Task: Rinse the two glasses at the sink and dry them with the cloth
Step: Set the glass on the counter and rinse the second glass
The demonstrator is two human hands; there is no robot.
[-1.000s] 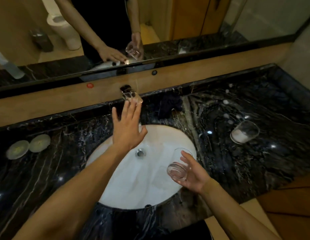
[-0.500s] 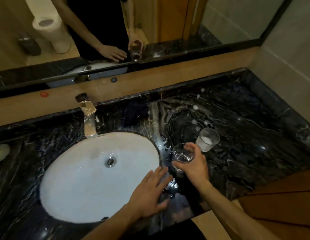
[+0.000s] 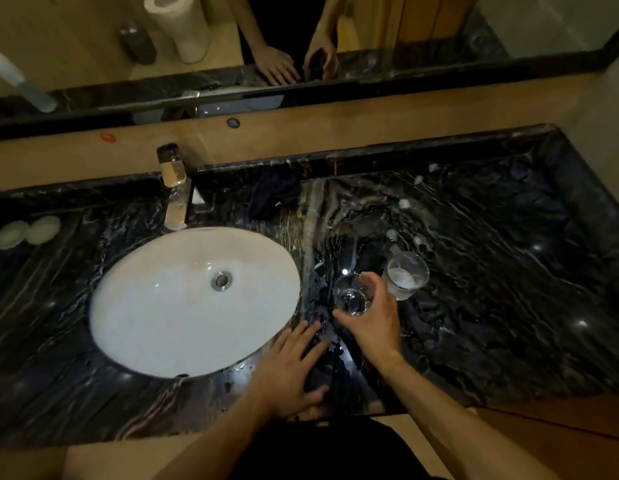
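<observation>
My right hand (image 3: 372, 323) grips a clear empty glass (image 3: 351, 296) upright, low over the dark marble counter (image 3: 491, 306) just right of the white oval sink (image 3: 155, 306). A second glass (image 3: 405, 275), cloudy white inside, stands on the counter right behind it. My left hand (image 3: 289, 370) rests flat, fingers spread, on the wet counter at the sink's front right rim. A dark cloth (image 3: 275, 195) lies crumpled at the back of the counter, right of the metal tap (image 3: 176, 195).
Two pale round dishes (image 3: 24, 232) sit at the far left of the counter. A wooden ledge and a mirror run behind the tap. White foam specks dot the counter behind the glasses. The counter's front edge is close to my body.
My left hand left the tap and came down onto the counter by the sink's rim. My right hand carried the clear glass from over the basin to beside the cloudy glass.
</observation>
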